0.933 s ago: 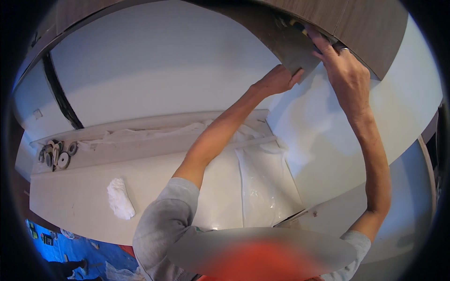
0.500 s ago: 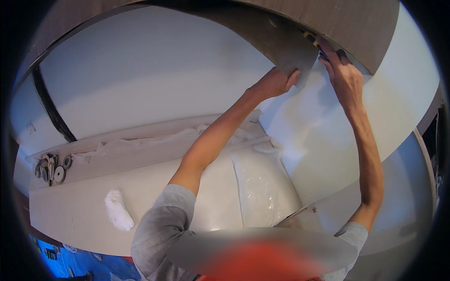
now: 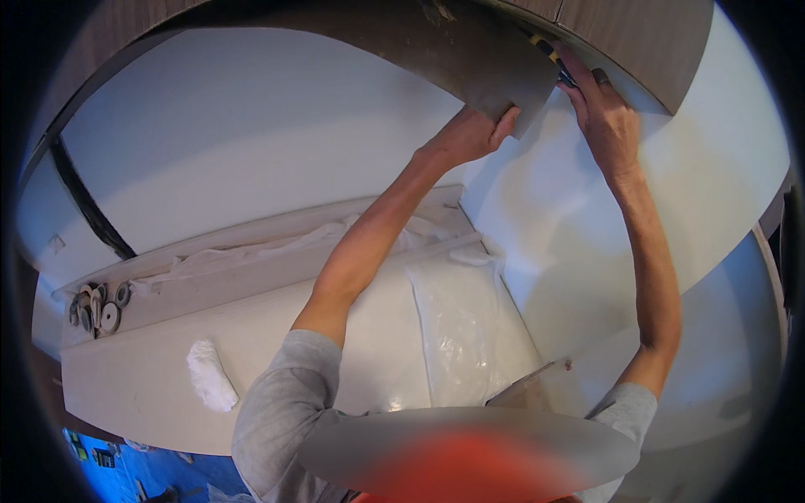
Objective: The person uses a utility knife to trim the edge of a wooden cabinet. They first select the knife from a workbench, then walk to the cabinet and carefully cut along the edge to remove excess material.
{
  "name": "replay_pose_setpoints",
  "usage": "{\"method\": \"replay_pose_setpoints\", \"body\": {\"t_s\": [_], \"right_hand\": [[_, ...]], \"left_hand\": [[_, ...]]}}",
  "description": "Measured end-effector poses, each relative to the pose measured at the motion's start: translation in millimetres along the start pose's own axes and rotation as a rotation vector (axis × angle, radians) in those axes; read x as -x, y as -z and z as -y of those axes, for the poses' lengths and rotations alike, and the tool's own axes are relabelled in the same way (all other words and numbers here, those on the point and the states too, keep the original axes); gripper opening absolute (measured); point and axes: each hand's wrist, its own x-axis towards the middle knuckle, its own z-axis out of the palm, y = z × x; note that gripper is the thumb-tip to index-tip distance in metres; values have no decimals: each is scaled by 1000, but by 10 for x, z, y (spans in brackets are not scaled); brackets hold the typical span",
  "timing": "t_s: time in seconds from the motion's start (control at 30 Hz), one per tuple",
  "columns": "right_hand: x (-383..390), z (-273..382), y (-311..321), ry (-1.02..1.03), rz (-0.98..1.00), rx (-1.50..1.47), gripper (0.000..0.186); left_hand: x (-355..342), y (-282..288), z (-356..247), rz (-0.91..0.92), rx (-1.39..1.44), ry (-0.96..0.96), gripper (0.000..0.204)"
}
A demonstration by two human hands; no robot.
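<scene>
Overhead, a dark brown flexible sheet (image 3: 470, 67) hangs along the underside of a wood-grain cabinet (image 3: 641, 42). My left hand (image 3: 474, 134) grips the sheet's lower edge near its right end, thumb on the near face. Higher up and to the right, my right hand (image 3: 608, 126) is closed round a yellow-and-black utility knife (image 3: 547, 52), angled up and left beside the sheet's right edge. The knife's tip is too small to make out against the sheet and cabinet underside.
Below is a pale counter (image 3: 151, 377) carrying a white cloth (image 3: 210, 375), clear plastic film (image 3: 457, 335) and several tape rolls (image 3: 109, 317) at the left. A white side wall (image 3: 587, 226) rises at the right. Blue sheeting (image 3: 168, 474) covers the lower left.
Both hands have shifted slightly up and left in the picture, along with the sheet and knife. More of the knife shows now. The whole view has also shifted a little.
</scene>
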Motion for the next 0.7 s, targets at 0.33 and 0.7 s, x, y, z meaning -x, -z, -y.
{"method": "replay_pose_setpoints", "body": {"t_s": [0.33, 0.7], "right_hand": [[184, -548, -249, -79, 135, 32, 50], [139, 44, 258, 112, -98, -170, 54]], "left_hand": [[22, -9, 76, -24, -23, -4, 41], [44, -69, 126, -124, -54, -93, 37]]}}
